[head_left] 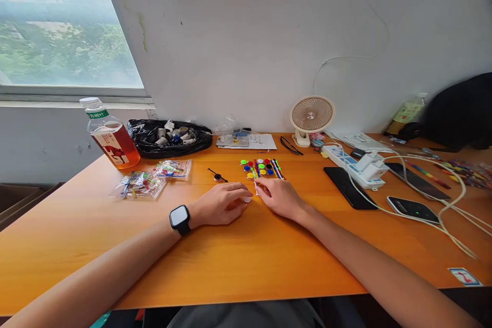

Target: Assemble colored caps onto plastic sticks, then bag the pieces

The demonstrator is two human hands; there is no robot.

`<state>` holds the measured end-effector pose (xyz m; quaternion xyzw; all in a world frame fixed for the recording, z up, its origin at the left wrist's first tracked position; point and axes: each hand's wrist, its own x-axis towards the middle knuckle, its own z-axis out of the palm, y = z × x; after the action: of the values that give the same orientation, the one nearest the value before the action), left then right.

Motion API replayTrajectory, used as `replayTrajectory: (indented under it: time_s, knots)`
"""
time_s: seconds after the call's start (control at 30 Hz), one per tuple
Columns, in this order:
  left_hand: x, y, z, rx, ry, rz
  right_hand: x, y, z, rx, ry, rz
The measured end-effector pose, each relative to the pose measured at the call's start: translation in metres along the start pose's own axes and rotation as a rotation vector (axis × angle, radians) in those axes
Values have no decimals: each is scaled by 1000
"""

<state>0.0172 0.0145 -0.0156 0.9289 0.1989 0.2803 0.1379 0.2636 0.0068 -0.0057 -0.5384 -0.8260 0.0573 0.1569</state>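
My left hand [221, 205], with a black watch at its wrist, is closed at the fingertips on a small white round piece [247, 199]. Close beside it, my right hand [280, 198] pinches a thin white stick [255, 185]; its lower end is near the white piece, and I cannot tell whether they touch. Just beyond my hands lie several small coloured discs [262, 166] in rows, with thin coloured sticks [277, 169] to their right. A black stick with a black disc [218, 177] on it rests beyond my left hand.
To the left are clear bags [140, 184] of coloured parts, a tea bottle [113, 138] and a black plastic bag [149, 148] with grey pieces. A small fan [312, 115] stands at the wall. On the right are a power strip [365, 171], white cables and phones [413, 209].
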Motion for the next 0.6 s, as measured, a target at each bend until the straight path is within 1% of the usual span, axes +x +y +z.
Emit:
replayTrajectory:
  time_s: [0.2,0.3,0.47,0.6]
  knots:
    - [-1,-5,1,30,22,-41,-2,-5,-1,106,8,-20]
    - [0,-6,1,37,32,-48,-2,-7,-2,95,1,-22]
    - [1,-5,0,4,11,-46,-2,-6,-3,80,-42,-39]
    - [1,-4,-1,-6,16,-64,-3,-4,-2,135,-61,-129]
